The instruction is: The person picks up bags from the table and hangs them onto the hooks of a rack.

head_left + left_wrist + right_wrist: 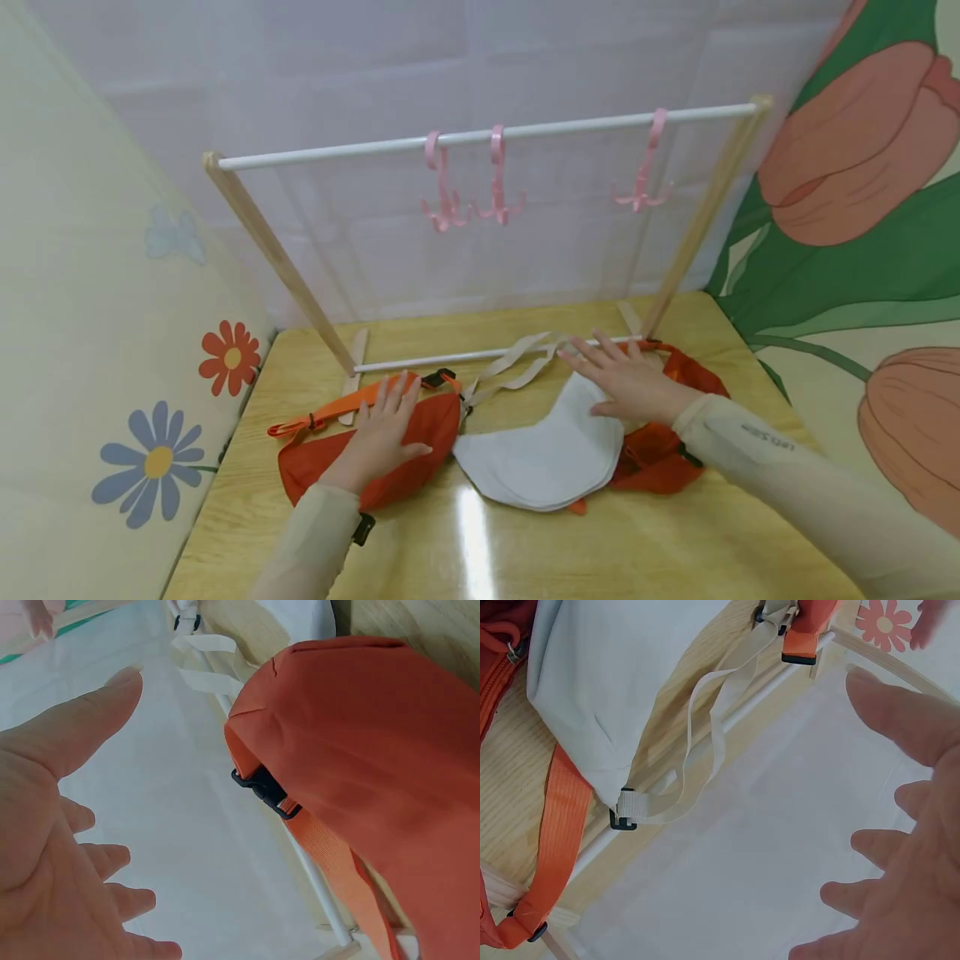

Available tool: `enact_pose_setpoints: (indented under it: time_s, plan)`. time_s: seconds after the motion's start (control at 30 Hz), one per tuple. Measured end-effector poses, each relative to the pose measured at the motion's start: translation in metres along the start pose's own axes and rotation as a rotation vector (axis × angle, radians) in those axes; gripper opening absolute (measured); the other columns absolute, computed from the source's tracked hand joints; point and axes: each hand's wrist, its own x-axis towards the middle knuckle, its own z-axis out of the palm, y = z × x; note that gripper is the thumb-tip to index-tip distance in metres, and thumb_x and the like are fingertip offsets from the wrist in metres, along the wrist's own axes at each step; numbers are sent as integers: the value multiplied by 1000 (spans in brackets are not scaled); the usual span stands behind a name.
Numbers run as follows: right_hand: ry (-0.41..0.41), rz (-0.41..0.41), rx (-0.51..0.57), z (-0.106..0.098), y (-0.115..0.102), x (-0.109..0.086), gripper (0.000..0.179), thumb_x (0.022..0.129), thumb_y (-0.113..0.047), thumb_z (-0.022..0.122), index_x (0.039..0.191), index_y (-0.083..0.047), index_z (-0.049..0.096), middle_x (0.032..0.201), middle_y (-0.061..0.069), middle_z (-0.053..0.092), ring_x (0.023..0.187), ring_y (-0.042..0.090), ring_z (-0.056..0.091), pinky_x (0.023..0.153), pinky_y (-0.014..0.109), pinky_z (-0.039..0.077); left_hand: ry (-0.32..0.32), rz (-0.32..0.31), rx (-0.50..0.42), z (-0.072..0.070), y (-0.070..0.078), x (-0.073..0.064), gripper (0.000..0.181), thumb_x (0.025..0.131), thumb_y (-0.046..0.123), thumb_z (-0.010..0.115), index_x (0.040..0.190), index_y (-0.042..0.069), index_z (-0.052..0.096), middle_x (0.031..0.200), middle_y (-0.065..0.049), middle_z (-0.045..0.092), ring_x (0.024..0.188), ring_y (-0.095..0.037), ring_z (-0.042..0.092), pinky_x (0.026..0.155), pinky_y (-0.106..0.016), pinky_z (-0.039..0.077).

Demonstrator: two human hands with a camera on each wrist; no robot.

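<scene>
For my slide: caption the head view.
Left hand and right hand spread above a red waist bag, a white one and another red one, before a garment rack with pink hooks.

A red fanny pack with an orange strap is parked right below the left hand, partly covered by it. A curved white fanny pack is kinda sandwiched between both hands, beige strap looped out behind. A second red fanny pack is half hidden by the right hand and forearm.
</scene>
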Motion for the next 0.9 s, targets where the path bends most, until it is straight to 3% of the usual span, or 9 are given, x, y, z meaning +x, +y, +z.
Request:
enact_pose_setpoints:
  time_s: [0.4, 0.9]
  plan:
    - [21, 16, 43, 5, -3, 3, 84, 80, -24, 80, 147, -2, 37, 153, 25, 28, 136, 53, 23, 94, 79, 22, -24, -91, -99, 25, -1, 2, 98, 85, 31, 76, 153, -5, 15, 157, -26, 13, 142, -50, 5, 101, -75, 13]
    - [1, 49, 118, 15, -5, 6, 83, 83, -24, 78, 149, -2, 32, 155, 24, 24, 136, 53, 22, 93, 79, 22, -132, -174, -150, 49, -9, 0, 104, 77, 30, 83, 151, -7, 19, 156, -31, 10, 140, -54, 4, 101, -75, 14]
